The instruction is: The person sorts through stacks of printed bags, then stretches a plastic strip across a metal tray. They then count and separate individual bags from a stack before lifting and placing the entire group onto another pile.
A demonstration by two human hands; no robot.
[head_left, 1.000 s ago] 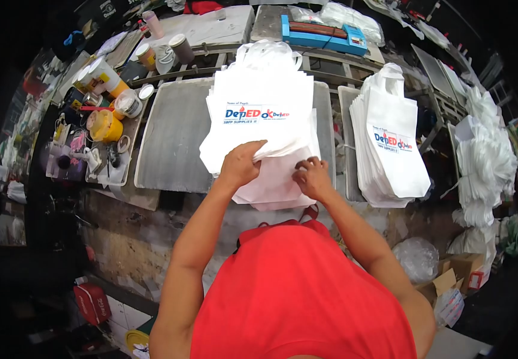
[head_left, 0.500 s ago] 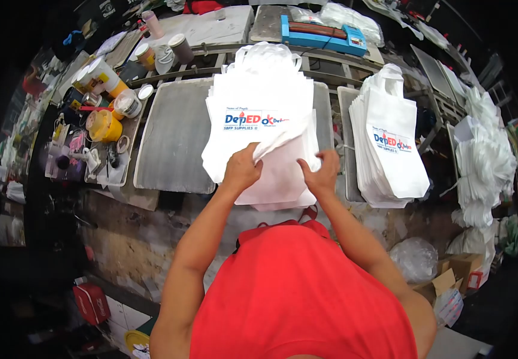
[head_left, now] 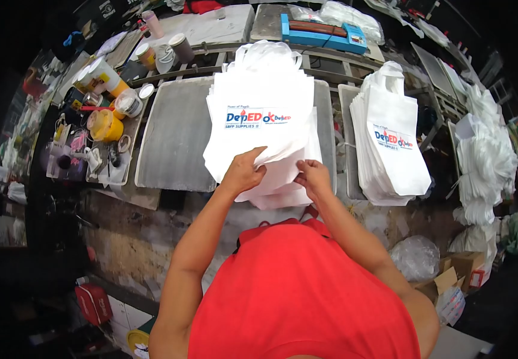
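Observation:
In the middle of the head view lies a thick stack of white printed bags [head_left: 259,90], handles pointing away from me. The top bag carries a blue and red "DepED" print, and its lower edge is lifted and wavy. My left hand [head_left: 246,172] grips that edge at its left side, the index finger stretched over the fabric. At the right, my right hand [head_left: 314,178] pinches near the lower right corner, fingertips together. Below the lifted edge, the lower parts of other white bags show. What lies under the left fingers is partly hidden.
A second stack of printed bags [head_left: 394,143] lies at the right. A grey board [head_left: 175,137] is under the middle stack. Yellow and white tubs [head_left: 104,125] crowd the left side. A blue machine [head_left: 325,37] stands at the back, and white bags [head_left: 480,149] hang far right.
The top bag's folded-over lower edge has come down flatter, and its whole print now shows. My right hand has moved slightly left and down, its fingers closing at the bag's edge.

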